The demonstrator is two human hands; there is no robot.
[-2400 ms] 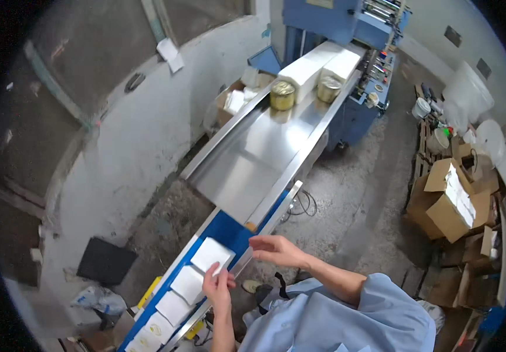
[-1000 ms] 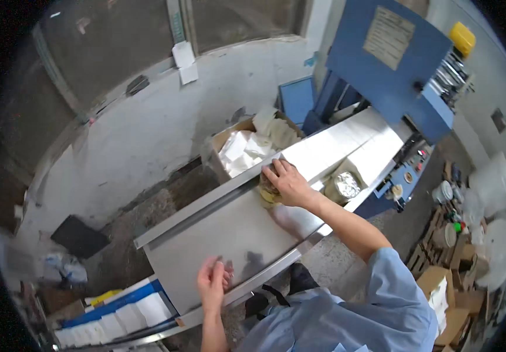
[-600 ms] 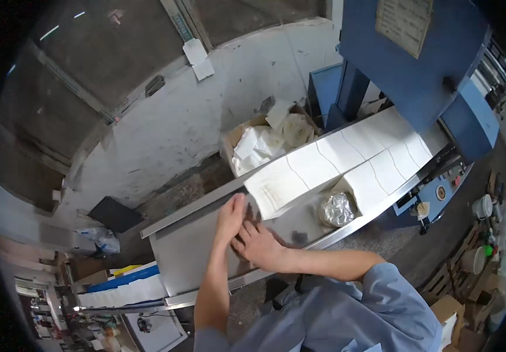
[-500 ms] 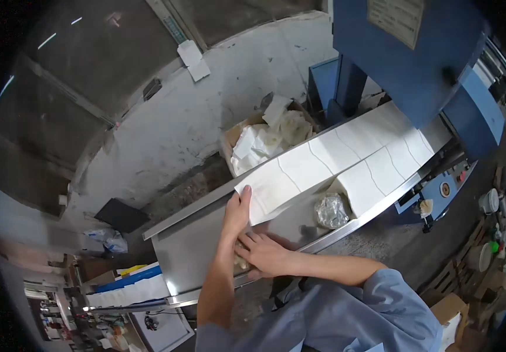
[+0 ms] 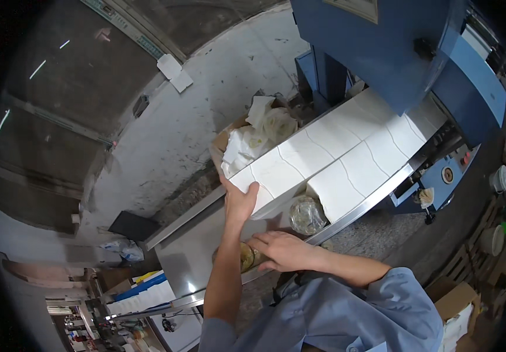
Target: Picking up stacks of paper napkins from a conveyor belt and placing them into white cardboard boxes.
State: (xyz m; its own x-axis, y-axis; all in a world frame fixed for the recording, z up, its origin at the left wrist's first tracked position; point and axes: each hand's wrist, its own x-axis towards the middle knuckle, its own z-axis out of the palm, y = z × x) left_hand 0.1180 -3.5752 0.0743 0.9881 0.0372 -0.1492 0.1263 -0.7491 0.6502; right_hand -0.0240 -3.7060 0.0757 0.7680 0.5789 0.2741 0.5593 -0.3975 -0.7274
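Note:
A long double row of white folded paper sheets (image 5: 317,149), standing packed on edge, lies along a metal chute. My left hand (image 5: 240,202) spans the near-left end of the far row, thumb on top and fingers at its far side. Close to my body, my right hand (image 5: 285,249) is open, fingers loosely bent. Its fingertips are beside a round yellowish-brown thing (image 5: 246,256), partly hidden behind my left forearm; I cannot tell if they touch. A round bundle in clear plastic (image 5: 307,215) sits at the end of the shorter near row.
A blue machine (image 5: 370,47) stands over the chute's far right end. Behind the chute is a carton of crumpled white paper (image 5: 244,149). The chute's metal rim (image 5: 347,220) runs before me. An open cardboard box (image 5: 455,299) stands at lower right.
The view has shifted. My right hand has moved right along the chute, uncovering more of the yellowish-brown thing. My left hand stays at the row's end, its fingers now farther over the far side.

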